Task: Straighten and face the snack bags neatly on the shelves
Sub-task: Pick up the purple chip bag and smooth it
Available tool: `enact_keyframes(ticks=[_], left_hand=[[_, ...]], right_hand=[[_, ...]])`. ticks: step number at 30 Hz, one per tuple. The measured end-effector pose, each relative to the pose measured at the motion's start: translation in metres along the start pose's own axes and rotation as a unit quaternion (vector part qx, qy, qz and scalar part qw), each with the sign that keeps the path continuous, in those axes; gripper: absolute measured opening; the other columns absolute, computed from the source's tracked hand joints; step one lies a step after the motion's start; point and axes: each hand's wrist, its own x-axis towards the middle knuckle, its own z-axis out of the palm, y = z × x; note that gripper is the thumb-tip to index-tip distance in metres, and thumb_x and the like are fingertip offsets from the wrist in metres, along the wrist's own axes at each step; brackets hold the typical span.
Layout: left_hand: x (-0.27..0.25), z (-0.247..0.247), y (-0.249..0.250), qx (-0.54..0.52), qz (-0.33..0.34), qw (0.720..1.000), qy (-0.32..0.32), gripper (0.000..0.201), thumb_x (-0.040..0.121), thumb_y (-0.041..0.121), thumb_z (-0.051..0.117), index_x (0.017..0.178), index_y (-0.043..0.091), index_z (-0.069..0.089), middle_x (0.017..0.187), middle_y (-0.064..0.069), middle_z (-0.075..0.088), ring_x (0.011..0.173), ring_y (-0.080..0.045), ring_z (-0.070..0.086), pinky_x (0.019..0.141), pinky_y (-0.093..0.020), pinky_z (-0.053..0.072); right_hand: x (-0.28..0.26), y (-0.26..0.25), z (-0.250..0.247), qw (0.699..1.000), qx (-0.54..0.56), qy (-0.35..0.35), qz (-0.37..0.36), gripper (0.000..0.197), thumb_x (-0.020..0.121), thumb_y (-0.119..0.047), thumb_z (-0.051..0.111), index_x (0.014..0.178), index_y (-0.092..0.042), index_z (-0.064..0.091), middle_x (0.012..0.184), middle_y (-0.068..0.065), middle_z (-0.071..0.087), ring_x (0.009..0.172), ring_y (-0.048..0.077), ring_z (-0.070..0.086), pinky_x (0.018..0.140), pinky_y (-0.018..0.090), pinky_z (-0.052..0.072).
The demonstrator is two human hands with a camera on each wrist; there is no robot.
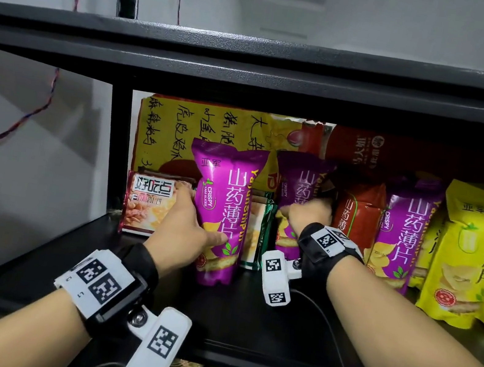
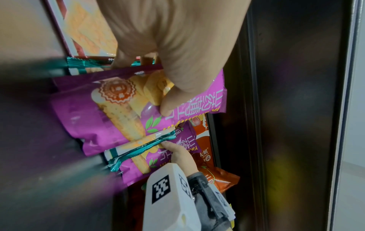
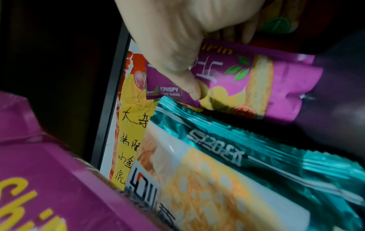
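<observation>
Snack bags: light, puffy, slippery. Left hand [image 1: 185, 222] pinches 1 purple bag [image 1: 223, 209]; right hand [image 1: 310, 211] pinches another [image 1: 298, 186]. Hold edges gently.

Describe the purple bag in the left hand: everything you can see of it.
The purple bag is a glossy plastic pouch of yam slices, with large white Chinese characters, "CRISPY YAM SLICES" in a green oval, yellow lettering down one side, green leaves and pictured chips low down. It stands upright on the black shelf, slightly forward of the row, front facing out. The left hand grips its left edge, thumb across the front. A green-edged packet stands just right of it.
</observation>
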Motion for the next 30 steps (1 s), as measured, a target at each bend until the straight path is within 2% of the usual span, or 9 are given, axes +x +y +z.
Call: enact_keyframes(ticks=[4,8,12,18,20,22,24,26,30], left_hand=[[-0.001,-0.001,0.0,-0.003,-0.007,1.0,-0.002,0.067,0.07,-0.006,0.085,0.107,0.026,0.04,0.108,-0.004,0.071,0.091,-0.016,0.075,0.08,-0.043,0.061],[-0.002,0.0,0.002,0.018,0.001,1.0,0.001,0.065,0.071,-0.005,0.084,0.107,0.024,0.039,0.107,-0.003,0.071,0.087,-0.011,0.074,0.071,-0.03,0.062],[-0.005,0.003,0.008,0.015,-0.009,1.0,0.01,0.069,0.071,-0.007,0.084,0.117,0.01,0.036,0.109,-0.007,0.07,0.09,-0.017,0.074,0.078,-0.039,0.061],[-0.014,0.005,0.025,0.042,-0.005,0.999,0.016,0.069,0.073,-0.007,0.083,0.121,0.005,0.033,0.113,-0.01,0.067,0.086,-0.011,0.07,0.066,-0.023,0.057],[-0.02,0.005,0.033,0.046,0.003,0.999,0.018,0.076,0.072,-0.008,0.083,0.124,0.009,0.031,0.114,-0.009,0.064,0.079,0.0,0.069,0.059,-0.012,0.054],[-0.029,0.006,0.043,0.056,0.041,0.996,0.049,0.095,0.068,-0.002,0.088,0.139,0.009,0.026,0.124,-0.007,0.055,0.098,0.006,0.065,0.078,-0.015,0.055],[-0.037,0.008,0.054,0.111,0.1,0.982,0.114,0.112,0.065,0.015,0.093,0.15,0.012,0.021,0.143,-0.009,0.039,0.132,-0.01,0.044,0.111,-0.027,0.038],[-0.047,0.012,0.064,0.117,0.183,0.962,0.167,0.106,0.068,0.025,0.091,0.15,0.014,0.024,0.146,-0.005,0.032,0.136,-0.014,0.035,0.113,-0.022,0.027],[-0.062,0.032,0.086,0.044,0.225,0.966,0.122,0.089,0.074,0.035,0.086,0.143,0.019,0.034,0.142,0.001,0.042,0.129,-0.009,0.044,0.108,-0.022,0.036]], right_hand=[[-0.005,0.005,-0.001,1.0,0.0,0.002,-0.029,0.039,0.072,-0.028,0.085,0.09,-0.001,0.062,0.098,0.016,0.067,0.086,0.029,0.065,0.065,0.03,0.044],[-0.016,0.005,-0.009,0.998,0.011,0.028,-0.049,0.056,0.077,-0.026,0.081,0.114,0.004,0.052,0.113,0.019,0.065,0.099,0.035,0.065,0.072,0.032,0.043],[-0.031,0.003,-0.022,0.996,-0.044,0.012,-0.076,0.066,0.083,-0.018,0.076,0.127,-0.003,0.03,0.123,0.02,0.061,0.108,0.039,0.062,0.085,0.04,0.047],[-0.059,0.006,-0.057,0.985,-0.094,-0.039,-0.138,0.076,0.075,-0.036,0.083,0.121,-0.004,0.033,0.097,0.01,0.06,0.081,0.029,0.064,0.072,0.042,0.054],[-0.067,0.01,-0.07,0.987,-0.069,-0.044,-0.135,0.074,0.071,-0.039,0.086,0.117,-0.003,0.039,0.096,0.007,0.062,0.075,0.023,0.063,0.065,0.038,0.053],[-0.075,0.016,-0.081,0.99,-0.01,-0.06,-0.128,0.071,0.068,-0.035,0.089,0.115,-0.001,0.048,0.1,0.008,0.066,0.081,0.024,0.066,0.071,0.038,0.055],[-0.085,0.023,-0.089,0.984,0.077,-0.104,-0.123,0.06,0.067,-0.023,0.09,0.113,-0.003,0.058,0.101,0.01,0.071,0.089,0.027,0.07,0.082,0.042,0.058],[-0.096,0.026,-0.094,0.965,0.165,-0.157,-0.131,0.044,0.068,-0.005,0.086,0.106,-0.005,0.066,0.097,0.012,0.075,0.087,0.026,0.073,0.081,0.04,0.058],[-0.113,0.023,-0.095,0.917,0.262,-0.262,-0.15,0.047,0.07,0.008,0.079,0.114,-0.001,0.063,0.1,0.012,0.075,0.086,0.021,0.073,0.073,0.029,0.058]])
